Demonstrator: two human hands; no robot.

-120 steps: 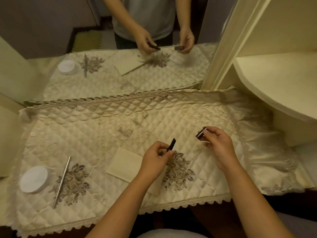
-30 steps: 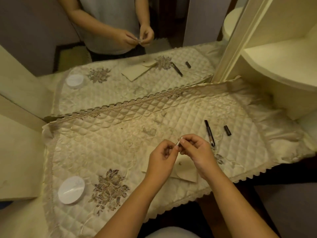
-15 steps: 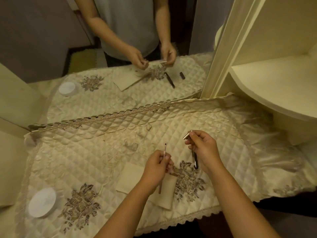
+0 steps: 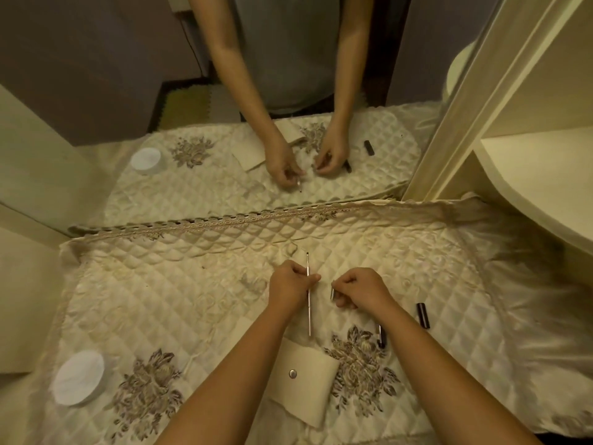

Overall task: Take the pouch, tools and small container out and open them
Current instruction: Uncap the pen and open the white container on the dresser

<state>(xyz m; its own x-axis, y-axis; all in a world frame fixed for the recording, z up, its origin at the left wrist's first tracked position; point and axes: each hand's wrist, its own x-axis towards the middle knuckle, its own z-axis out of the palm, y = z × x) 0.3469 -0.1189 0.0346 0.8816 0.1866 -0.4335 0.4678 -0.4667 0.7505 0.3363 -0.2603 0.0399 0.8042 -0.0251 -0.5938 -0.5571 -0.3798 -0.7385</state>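
My left hand (image 4: 290, 284) pinches a thin silver brush (image 4: 308, 303), its dark tip pointing away from me. A little to the right, my right hand (image 4: 361, 289) is closed on the brush's small silver cap (image 4: 332, 292). The cream pouch (image 4: 308, 379) with a metal snap lies flat under my left forearm. A dark pen-like tool (image 4: 380, 336) shows partly below my right wrist, and its dark cap (image 4: 423, 315) lies to the right. The small round white container (image 4: 78, 377) stands closed at the near left.
Everything rests on a quilted cream cloth (image 4: 192, 284) with lace trim and embroidered flowers. A mirror (image 4: 256, 107) behind reflects my hands and the items. A cream shelf unit (image 4: 529, 155) rises at the right.
My hands have drawn apart, with the cap in the right and the brush upright in the left. The view has shifted; a second earlier both hands were together on the capped brush.
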